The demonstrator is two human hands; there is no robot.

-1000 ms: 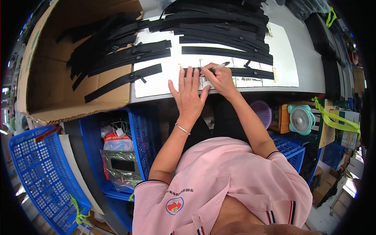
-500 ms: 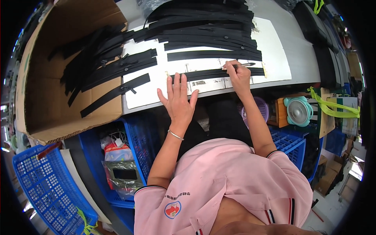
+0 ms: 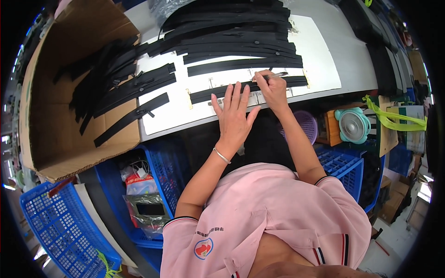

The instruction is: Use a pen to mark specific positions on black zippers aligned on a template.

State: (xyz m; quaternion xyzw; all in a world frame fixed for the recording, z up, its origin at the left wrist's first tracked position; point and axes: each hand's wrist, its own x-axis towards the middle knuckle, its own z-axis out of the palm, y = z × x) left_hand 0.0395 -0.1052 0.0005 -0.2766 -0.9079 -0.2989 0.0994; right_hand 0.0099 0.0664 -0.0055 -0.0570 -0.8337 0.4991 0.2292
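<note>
A single black zipper (image 3: pixel 201 96) lies lengthwise across a white board (image 3: pixel 320 60) that has small dark marks along its near part. My left hand (image 3: pixel 235 118) rests flat with its fingers spread, the fingertips on the zipper's middle. Just right of it, my right hand (image 3: pixel 274 90) pinches a pen (image 3: pixel 280 75), whose tip is at the zipper's upper edge. Beyond both hands, a pile of black zippers (image 3: pixel 227 30) covers the far part of the board. More zippers (image 3: pixel 134 90) with pull tabs reach from the board's left side into a cardboard box.
The open cardboard box (image 3: pixel 39 102) stands against the table's left end. Blue plastic baskets (image 3: pixel 60 217) sit below it. Near the right edge are a small teal fan (image 3: pixel 353 125), a purple basket (image 3: pixel 306 125) and a yellow-green ribbon (image 3: pixel 398 123). Dark padded pieces (image 3: pixel 371 32) lie at far right.
My left hand has slid right along the zipper, closer to my right hand. The pen stays at nearly the same spot on the zipper. The whole view has shifted slightly.
</note>
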